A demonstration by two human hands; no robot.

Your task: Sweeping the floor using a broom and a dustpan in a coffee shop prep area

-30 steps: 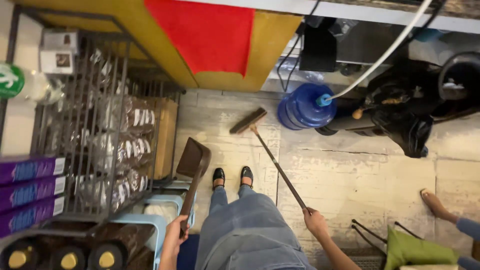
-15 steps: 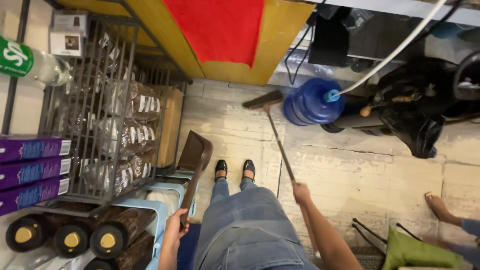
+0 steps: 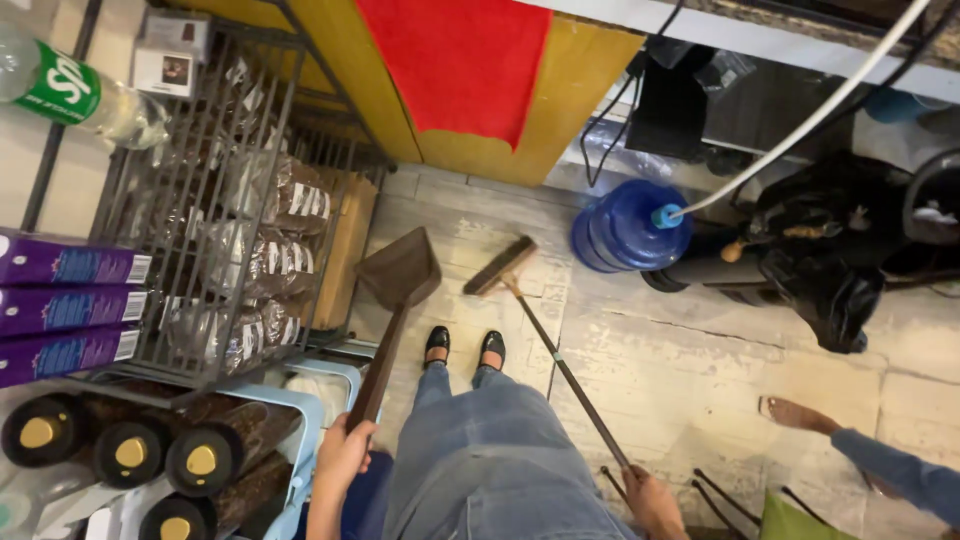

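Your left hand [image 3: 345,452] is wrapped around the end of the dustpan [image 3: 398,290] handle, fingers closed on it. The brown pan itself is tilted out in front of you, mouth toward the yellow counter front [image 3: 335,60], over the tiled floor [image 3: 700,370], just left of your 2 black shoes [image 3: 464,347]; can't tell if its edge touches the floor.

Your right hand [image 3: 652,497] is gripping the top of the broom [image 3: 545,340] stick, low at the frame edge, closed around it. The stick runs diagonally up-left; the broom head sits on the floor just right of the pan, near it but apart.

Around you:
- Wire rack [image 3: 210,210] on your left, holding bagged goods.
- 3 purple boxes [image 3: 65,310] stacked at far left, dark round tins [image 3: 130,450] with gold caps below them.
- Red cloth [image 3: 462,62] hanging over the counter front.
- Blue water jug [image 3: 622,228] lying on the floor beyond the broom head, white hose [image 3: 800,125] plugged into its neck.
- Black bag [image 3: 820,250] to the right of the jug.
- Another person's bare foot [image 3: 795,413] and blue sleeve [image 3: 900,475] at lower right, well apart from your hands.
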